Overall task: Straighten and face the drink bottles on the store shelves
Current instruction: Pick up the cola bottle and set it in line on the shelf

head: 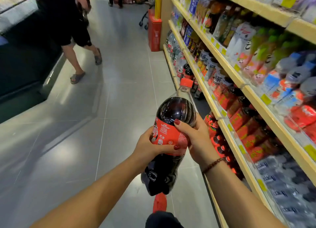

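Large cola bottle (172, 125) held over aisle floor (102, 125), left hand (150, 145) fingers wrapped around red label, right hand (196, 138) fingers curled around its far side, shelves (227, 128) just beside.

Open aisle floor (119, 94) left; packed shelves (239, 84) right, passer-by (68, 22) ahead

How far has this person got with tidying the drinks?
Done: hard to judge; the shelves are full, but blur hides how the bottles face. In hand: a large cola bottle, held off the shelf by the left hand and right hand. Left: putting it back, label outward.
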The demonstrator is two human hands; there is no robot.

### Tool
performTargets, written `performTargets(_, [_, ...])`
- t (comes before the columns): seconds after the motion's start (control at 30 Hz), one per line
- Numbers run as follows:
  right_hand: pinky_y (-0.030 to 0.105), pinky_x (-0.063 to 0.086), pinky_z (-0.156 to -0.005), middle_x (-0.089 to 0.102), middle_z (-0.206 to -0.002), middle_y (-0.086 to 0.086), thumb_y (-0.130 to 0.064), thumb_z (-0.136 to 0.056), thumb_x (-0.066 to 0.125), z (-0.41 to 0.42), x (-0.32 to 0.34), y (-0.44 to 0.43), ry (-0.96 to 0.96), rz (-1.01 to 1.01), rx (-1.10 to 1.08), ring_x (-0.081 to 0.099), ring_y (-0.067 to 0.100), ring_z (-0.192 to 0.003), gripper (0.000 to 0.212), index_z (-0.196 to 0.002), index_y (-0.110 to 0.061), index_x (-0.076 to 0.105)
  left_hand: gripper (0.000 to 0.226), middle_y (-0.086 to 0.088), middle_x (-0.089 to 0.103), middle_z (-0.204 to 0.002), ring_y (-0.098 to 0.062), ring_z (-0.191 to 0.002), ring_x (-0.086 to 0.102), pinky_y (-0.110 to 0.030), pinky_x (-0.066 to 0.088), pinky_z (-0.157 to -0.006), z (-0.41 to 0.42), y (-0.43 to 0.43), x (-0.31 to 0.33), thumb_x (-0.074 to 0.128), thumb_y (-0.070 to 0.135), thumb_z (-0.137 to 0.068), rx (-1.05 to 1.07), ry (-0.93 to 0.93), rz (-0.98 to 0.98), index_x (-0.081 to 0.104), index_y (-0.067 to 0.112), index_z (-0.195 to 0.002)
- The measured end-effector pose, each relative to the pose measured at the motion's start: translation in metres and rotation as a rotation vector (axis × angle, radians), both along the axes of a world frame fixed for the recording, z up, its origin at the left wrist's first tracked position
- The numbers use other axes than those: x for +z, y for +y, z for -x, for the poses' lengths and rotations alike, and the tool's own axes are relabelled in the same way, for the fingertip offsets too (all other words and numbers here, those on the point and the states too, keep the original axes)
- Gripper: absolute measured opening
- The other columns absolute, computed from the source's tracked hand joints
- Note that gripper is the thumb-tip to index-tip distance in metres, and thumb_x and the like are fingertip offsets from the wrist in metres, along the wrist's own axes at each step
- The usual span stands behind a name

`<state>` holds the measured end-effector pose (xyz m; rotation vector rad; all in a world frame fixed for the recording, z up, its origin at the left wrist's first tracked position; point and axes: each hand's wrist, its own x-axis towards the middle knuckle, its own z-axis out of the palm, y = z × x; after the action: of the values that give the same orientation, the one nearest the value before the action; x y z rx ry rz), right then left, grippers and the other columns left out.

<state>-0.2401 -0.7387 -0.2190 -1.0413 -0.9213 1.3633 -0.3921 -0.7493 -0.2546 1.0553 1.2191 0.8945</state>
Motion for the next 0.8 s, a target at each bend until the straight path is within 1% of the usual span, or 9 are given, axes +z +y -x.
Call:
performTargets(0.07, [0.031,0.057,-0.070,0.073,-0.104,0.009,-0.025,-0.058,0.083,-0.006,0.000,0.041,0.000,-0.001,0.015,0.071,0.024,-0.094,0.058,-0.112,-0.016,0.065,0.081,-0.004,0.073,-0.100,-0.023,-0.094,0.070,-0.046,0.057,-0.088,-0.005,0.042,-0.002,0.089,0.037,-0.036,-0.011,0.016,-0.008,0.061,0.022,-0.110])
performTargets(0.13, [0.032,0.057,-0.072,0.073,-0.105,0.010,-0.025,-0.060,0.082,-0.011,0.000,0.081,0.015,-0.001,0.046,0.071,0.025,-0.095,0.059,-0.114,-0.014,0.064,0.078,-0.002,0.073,-0.099,-0.022,-0.093,0.071,-0.044,0.057,-0.087,-0.008,0.081,-0.002,0.091,0.038,-0.037,-0.017,0.017,-0.017,0.062,0.024,-0.109])
performTargets(0.27, [0.032,0.057,-0.071,0.072,-0.106,0.010,-0.026,-0.059,0.083,-0.014,0.005,0.159,-0.013,0.013,0.068,0.071,0.024,-0.095,0.062,-0.116,-0.012,0.063,0.077,0.005,0.074,-0.094,-0.016,-0.089,0.071,-0.036,0.058,-0.082,-0.014,0.156,-0.003,0.090,0.042,-0.034,0.020,0.006,-0.005,0.062,0.030,-0.104])
performTargets(0.43, [0.031,0.057,-0.071,0.073,-0.104,0.008,-0.026,-0.059,0.082,-0.011,0.003,0.248,-0.005,0.005,0.046,0.071,0.022,-0.094,0.056,-0.112,-0.016,0.065,0.079,0.000,0.074,-0.098,-0.020,-0.092,0.071,-0.041,0.058,-0.085,-0.009,0.250,-0.006,0.091,0.038,-0.036,-0.017,-0.010,0.001,0.061,0.025,-0.108])
performTargets(0.5, [0.031,0.057,-0.071,0.073,-0.105,0.008,-0.026,-0.060,0.083,-0.005,-0.001,0.289,-0.006,0.012,0.025,0.071,0.022,-0.095,0.056,-0.112,-0.017,0.065,0.080,-0.001,0.074,-0.098,-0.019,-0.092,0.071,-0.040,0.058,-0.085,-0.003,0.294,-0.011,0.091,0.038,-0.036,-0.033,-0.025,0.013,0.060,0.025,-0.109])
performTargets(0.57, [0.030,0.057,-0.071,0.074,-0.104,0.007,-0.021,-0.062,0.082,0.002,-0.006,0.331,0.000,0.015,-0.008,0.071,0.021,-0.095,0.054,-0.112,-0.017,0.065,0.080,-0.001,0.074,-0.097,-0.018,-0.090,0.072,-0.039,0.058,-0.084,0.004,0.340,-0.016,0.091,0.037,-0.036,-0.068,-0.034,0.020,0.061,0.024,-0.108])
performTargets(0.63, [0.031,0.057,-0.071,0.073,-0.105,0.008,-0.020,-0.062,0.082,0.009,-0.012,0.369,0.020,0.026,-0.054,0.071,0.023,-0.095,0.058,-0.116,-0.015,0.063,0.078,0.000,0.075,-0.096,-0.018,-0.089,0.072,-0.037,0.058,-0.082,0.011,0.384,-0.020,0.091,0.036,-0.035,-0.109,-0.030,0.024,0.062,0.025,-0.106])
performTargets(0.7, [0.033,0.057,-0.073,0.073,-0.108,0.010,-0.023,-0.059,0.083,0.017,-0.013,0.408,0.044,0.043,-0.095,0.070,0.025,-0.098,0.064,-0.119,-0.015,0.061,0.079,0.000,0.074,-0.097,-0.019,-0.091,0.071,-0.038,0.058,-0.082,0.020,0.428,-0.022,0.092,0.036,-0.035,-0.147,-0.034,0.033,0.062,0.026,-0.107])
performTargets(0.8, [0.039,0.058,-0.077,0.071,-0.111,0.011,-0.016,-0.064,0.081,0.023,-0.017,0.460,0.044,0.063,-0.139,0.069,0.028,-0.102,0.058,-0.119,-0.018,0.062,0.083,-0.001,0.074,-0.098,-0.020,-0.092,0.071,-0.037,0.058,-0.081,0.027,0.488,-0.024,0.092,0.037,-0.032,-0.182,-0.018,0.059,0.062,0.025,-0.109])
